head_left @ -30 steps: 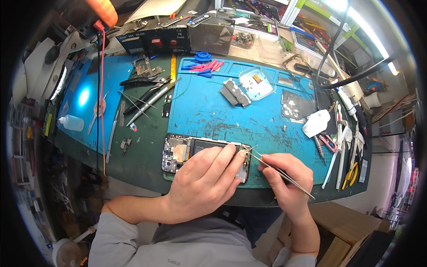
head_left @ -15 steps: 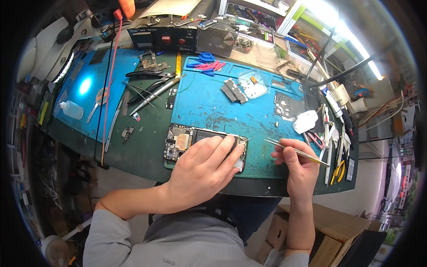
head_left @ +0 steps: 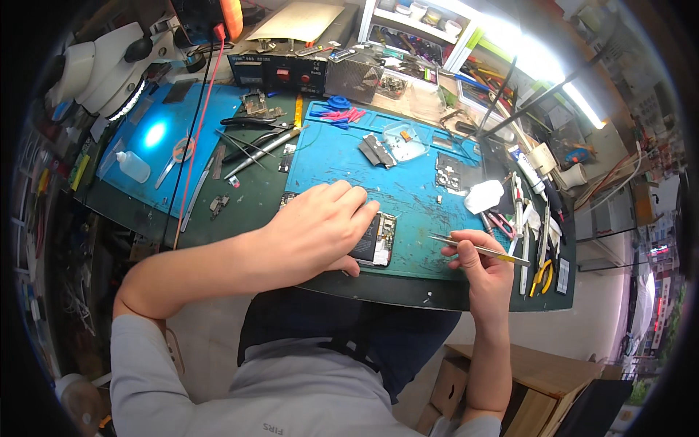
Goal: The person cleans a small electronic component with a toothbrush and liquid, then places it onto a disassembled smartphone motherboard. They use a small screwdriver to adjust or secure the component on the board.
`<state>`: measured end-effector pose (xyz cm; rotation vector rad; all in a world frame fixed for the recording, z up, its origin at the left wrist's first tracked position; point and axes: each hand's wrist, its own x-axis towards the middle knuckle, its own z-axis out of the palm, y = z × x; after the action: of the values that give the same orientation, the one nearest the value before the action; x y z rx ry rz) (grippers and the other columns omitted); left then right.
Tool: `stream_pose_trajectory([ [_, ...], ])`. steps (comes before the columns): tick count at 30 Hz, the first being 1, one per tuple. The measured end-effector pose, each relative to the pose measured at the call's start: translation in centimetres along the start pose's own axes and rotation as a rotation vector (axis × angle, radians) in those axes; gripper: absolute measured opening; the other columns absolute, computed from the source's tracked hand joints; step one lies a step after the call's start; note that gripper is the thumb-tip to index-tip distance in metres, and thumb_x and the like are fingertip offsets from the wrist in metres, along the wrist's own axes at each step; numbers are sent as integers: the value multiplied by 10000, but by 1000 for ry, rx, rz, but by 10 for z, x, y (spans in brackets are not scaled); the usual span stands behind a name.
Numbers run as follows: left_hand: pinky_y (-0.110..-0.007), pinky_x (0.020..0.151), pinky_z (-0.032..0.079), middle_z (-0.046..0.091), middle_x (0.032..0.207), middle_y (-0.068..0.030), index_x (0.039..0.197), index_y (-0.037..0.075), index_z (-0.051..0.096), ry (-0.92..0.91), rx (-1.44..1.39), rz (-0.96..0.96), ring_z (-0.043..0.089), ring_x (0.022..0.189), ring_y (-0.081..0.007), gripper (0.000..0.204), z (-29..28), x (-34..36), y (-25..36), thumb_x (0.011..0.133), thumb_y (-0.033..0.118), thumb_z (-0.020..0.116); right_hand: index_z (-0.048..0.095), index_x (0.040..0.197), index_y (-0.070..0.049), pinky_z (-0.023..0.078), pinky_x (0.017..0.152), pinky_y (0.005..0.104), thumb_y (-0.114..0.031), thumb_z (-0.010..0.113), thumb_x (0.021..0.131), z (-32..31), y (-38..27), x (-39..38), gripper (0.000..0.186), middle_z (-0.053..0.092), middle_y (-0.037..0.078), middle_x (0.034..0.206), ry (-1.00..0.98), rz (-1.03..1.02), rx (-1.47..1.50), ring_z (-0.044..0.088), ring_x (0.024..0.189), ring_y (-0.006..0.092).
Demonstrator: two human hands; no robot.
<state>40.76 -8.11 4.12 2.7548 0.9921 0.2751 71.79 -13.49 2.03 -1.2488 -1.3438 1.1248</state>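
An opened phone (head_left: 377, 244) is laid on the blue mat (head_left: 419, 193), at the near side of the bench (head_left: 255, 204). It is partly covered by the left hand (head_left: 320, 229), and whether it is gripped by those fingers cannot be told. 1 pair of tweezers (head_left: 502, 255) is gripped by the fingers of the right hand (head_left: 479, 268), with the tips well apart from the phone. It seems that the phone's insides are being worked on. Next, the phone should be held still, and any tweezer touch should be gentle.
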Motion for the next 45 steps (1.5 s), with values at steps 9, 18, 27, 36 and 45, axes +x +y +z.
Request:
stream_pose_trajectory([
  [9,-382,938,536,598,1114,-86,1248,-7,676,-173,147,305,620,1090,-262,730,-22,29,-8,700,379,962,770,1232,20,595,794,257,-185,741,1109,-14,-2,-20,240,780,75,1073,26,-11,-17,771,981,141],
  [18,-449,1080,519,636,1351,-107,1420,70,672,-395,-3,350,612,1306,-320,745,-30,35,-15,722,171,913,754,1236,52,590,819,255,-89,750,1088,-3,8,-27,205,793,85,1090,-77,58,102,770,984,153],
  [27,-472,1148,513,658,1431,-136,1410,44,678,4,-270,285,643,1336,-355,554,-17,0,-21,881,78,840,771,1222,53,609,871,295,-66,786,1050,18,17,-34,209,780,143,1155,-78,-77,124,779,1008,201],
  [36,-533,1186,518,747,1291,-75,1331,75,748,386,-279,84,703,1223,-302,489,29,-45,4,859,-35,810,796,1184,61,618,835,303,-32,787,1037,23,19,-34,175,799,165,1113,-51,-128,81,791,952,220],
  [45,-491,1095,570,767,1191,-71,1292,60,765,484,-176,82,731,1138,-279,459,41,-52,11,849,-44,823,817,1131,52,613,824,308,-5,815,992,28,18,-28,151,821,165,1072,-96,-217,22,783,928,230],
])
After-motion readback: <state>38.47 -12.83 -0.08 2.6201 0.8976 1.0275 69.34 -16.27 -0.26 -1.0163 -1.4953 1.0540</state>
